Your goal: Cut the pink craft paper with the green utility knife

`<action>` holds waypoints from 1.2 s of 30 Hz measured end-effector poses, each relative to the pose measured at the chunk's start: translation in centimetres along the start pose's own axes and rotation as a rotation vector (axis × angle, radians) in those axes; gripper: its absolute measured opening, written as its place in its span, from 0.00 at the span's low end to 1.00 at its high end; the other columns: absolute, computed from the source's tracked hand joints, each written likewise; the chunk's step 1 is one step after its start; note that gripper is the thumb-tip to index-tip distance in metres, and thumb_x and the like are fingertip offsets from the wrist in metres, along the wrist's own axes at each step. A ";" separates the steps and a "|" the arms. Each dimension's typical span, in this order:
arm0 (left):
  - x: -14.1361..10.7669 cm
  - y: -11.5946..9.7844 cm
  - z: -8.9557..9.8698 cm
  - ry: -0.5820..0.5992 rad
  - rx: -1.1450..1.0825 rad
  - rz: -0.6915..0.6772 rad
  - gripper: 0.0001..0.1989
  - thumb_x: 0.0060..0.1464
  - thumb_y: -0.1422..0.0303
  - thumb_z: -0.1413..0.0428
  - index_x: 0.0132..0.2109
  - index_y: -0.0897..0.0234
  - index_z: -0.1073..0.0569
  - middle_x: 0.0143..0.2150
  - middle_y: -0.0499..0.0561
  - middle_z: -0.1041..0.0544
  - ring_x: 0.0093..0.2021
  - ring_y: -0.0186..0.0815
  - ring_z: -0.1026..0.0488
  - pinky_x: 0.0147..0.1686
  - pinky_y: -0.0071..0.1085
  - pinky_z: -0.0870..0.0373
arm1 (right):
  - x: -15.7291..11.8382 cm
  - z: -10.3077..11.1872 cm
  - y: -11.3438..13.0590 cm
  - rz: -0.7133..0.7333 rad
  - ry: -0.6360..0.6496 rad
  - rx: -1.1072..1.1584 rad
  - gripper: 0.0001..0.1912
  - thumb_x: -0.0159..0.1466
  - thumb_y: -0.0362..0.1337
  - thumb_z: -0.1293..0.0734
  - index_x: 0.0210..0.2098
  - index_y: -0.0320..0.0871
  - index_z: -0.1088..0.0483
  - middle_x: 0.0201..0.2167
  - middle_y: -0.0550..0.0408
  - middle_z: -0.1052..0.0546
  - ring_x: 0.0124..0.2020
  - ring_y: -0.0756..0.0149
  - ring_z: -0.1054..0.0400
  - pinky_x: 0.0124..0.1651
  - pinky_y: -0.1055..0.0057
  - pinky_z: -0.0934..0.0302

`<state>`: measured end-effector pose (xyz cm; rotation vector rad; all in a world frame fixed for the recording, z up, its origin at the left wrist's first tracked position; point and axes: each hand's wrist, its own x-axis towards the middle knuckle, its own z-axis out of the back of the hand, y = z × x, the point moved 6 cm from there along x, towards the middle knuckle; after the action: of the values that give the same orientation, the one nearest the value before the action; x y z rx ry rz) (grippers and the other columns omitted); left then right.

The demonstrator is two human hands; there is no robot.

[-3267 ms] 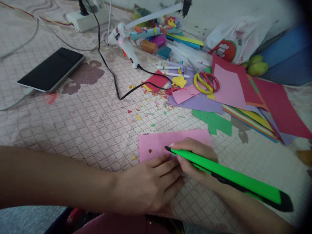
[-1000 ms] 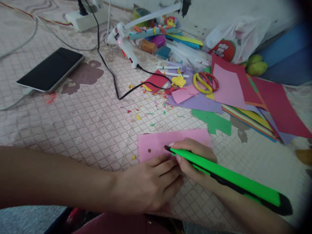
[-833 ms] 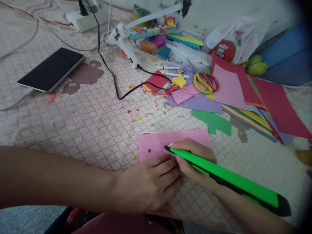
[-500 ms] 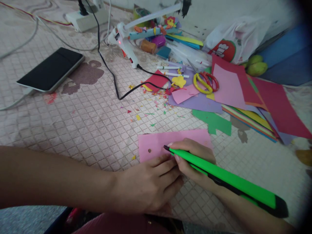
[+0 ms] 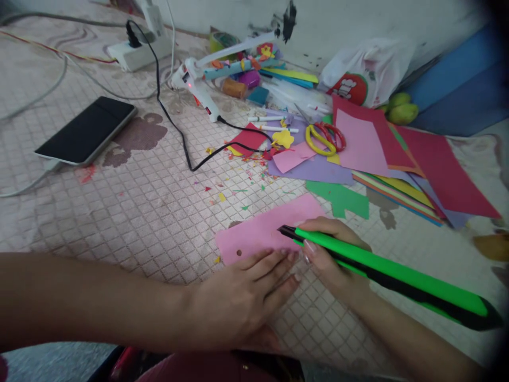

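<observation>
A pink paper strip lies tilted on the patterned tablecloth, with a small dark hole near its left end. My left hand rests flat with its fingers spread over the strip's lower edge. Held in my right hand is a green and black utility knife, its dark tip at the middle of the strip. The knife's body slants down to the right, over my right forearm. My right fingertips are close to the strip's right part, which they partly cover.
Behind the strip are paper scraps, a green paper piece, scissors, coloured sheets and a glue gun with a black cord. A phone and a power strip are at the left.
The pink strip has turned, its right end now farther up. My right hand and the knife have shifted slightly right, and the knife tip has moved right along the paper.
</observation>
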<state>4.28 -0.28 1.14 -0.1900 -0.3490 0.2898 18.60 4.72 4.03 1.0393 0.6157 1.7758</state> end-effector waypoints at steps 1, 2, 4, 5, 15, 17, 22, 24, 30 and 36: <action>0.0 0.1 -0.1 0.020 0.001 0.005 0.37 0.63 0.48 0.53 0.64 0.79 0.40 0.65 0.72 0.40 0.67 0.52 0.42 0.64 0.45 0.44 | 0.0 0.1 -0.1 -0.005 -0.007 -0.002 0.12 0.62 0.30 0.36 0.43 0.50 0.29 0.36 0.57 0.22 0.35 0.67 0.26 0.36 0.71 0.28; 0.0 0.0 0.0 0.025 0.007 -0.005 0.38 0.63 0.48 0.54 0.65 0.79 0.41 0.67 0.71 0.42 0.67 0.52 0.44 0.64 0.45 0.44 | -0.1 0.1 -0.3 -0.009 -0.011 -0.007 0.11 0.62 0.30 0.35 0.43 0.49 0.29 0.37 0.57 0.22 0.36 0.67 0.26 0.37 0.71 0.28; -0.1 -0.2 0.7 -0.020 0.038 -0.055 0.35 0.64 0.49 0.54 0.64 0.77 0.39 0.67 0.70 0.42 0.67 0.52 0.43 0.65 0.46 0.45 | -0.3 0.3 -0.5 -0.017 -0.023 -0.021 0.11 0.62 0.32 0.35 0.44 0.49 0.28 0.38 0.56 0.22 0.38 0.67 0.26 0.39 0.71 0.28; -0.1 -0.3 1.1 -0.065 0.061 -0.074 0.33 0.65 0.50 0.54 0.62 0.77 0.36 0.65 0.69 0.38 0.66 0.51 0.40 0.65 0.46 0.44 | -0.4 0.5 -0.6 -0.027 -0.033 -0.027 0.11 0.62 0.32 0.34 0.44 0.49 0.28 0.39 0.56 0.22 0.38 0.67 0.26 0.40 0.71 0.28; -1.1 -0.5 0.8 -0.049 0.155 -0.009 0.33 0.64 0.50 0.53 0.60 0.79 0.35 0.59 0.72 0.31 0.60 0.53 0.32 0.57 0.45 0.33 | 0.0 -0.6 -0.5 -0.050 0.058 0.050 0.11 0.62 0.30 0.36 0.43 0.48 0.29 0.38 0.57 0.21 0.37 0.68 0.25 0.38 0.72 0.29; -1.1 -0.6 0.4 -0.012 0.118 0.014 0.39 0.61 0.45 0.52 0.62 0.79 0.37 0.60 0.75 0.34 0.62 0.56 0.36 0.57 0.47 0.34 | 0.2 -1.2 -0.6 -0.061 0.093 0.079 0.11 0.63 0.30 0.36 0.43 0.47 0.29 0.37 0.57 0.21 0.38 0.68 0.25 0.39 0.72 0.29; -1.2 -0.7 0.2 0.039 0.087 0.010 0.42 0.59 0.43 0.52 0.66 0.75 0.43 0.65 0.75 0.41 0.66 0.59 0.42 0.60 0.48 0.40 | 0.8 -1.5 -0.7 -0.054 0.135 0.045 0.11 0.63 0.32 0.36 0.45 0.49 0.29 0.38 0.58 0.21 0.37 0.69 0.26 0.38 0.74 0.30; -1.2 -0.8 0.5 0.009 0.095 -0.019 0.39 0.61 0.45 0.53 0.65 0.75 0.42 0.65 0.73 0.40 0.66 0.58 0.42 0.62 0.49 0.44 | 1.1 -1.4 -0.4 -0.044 0.142 0.025 0.12 0.63 0.32 0.36 0.45 0.49 0.29 0.36 0.59 0.22 0.34 0.70 0.27 0.35 0.75 0.31; -1.3 -0.7 0.6 -0.029 0.104 -0.016 0.36 0.62 0.47 0.53 0.63 0.76 0.38 0.61 0.72 0.33 0.62 0.55 0.35 0.59 0.48 0.38 | 1.6 -2.0 0.2 -0.006 0.172 0.045 0.10 0.61 0.30 0.36 0.41 0.48 0.29 0.35 0.60 0.21 0.35 0.71 0.26 0.37 0.76 0.31; -1.5 -0.7 0.4 -0.050 0.124 -0.017 0.37 0.62 0.46 0.52 0.63 0.75 0.37 0.60 0.70 0.32 0.61 0.55 0.34 0.58 0.47 0.36 | 0.8 -2.6 -0.3 0.031 0.197 0.037 0.10 0.61 0.29 0.36 0.41 0.48 0.29 0.35 0.61 0.20 0.36 0.72 0.25 0.38 0.77 0.31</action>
<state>2.96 -1.35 1.25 -0.0582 -0.3805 0.2985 16.36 5.70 2.77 0.9092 0.7593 1.9152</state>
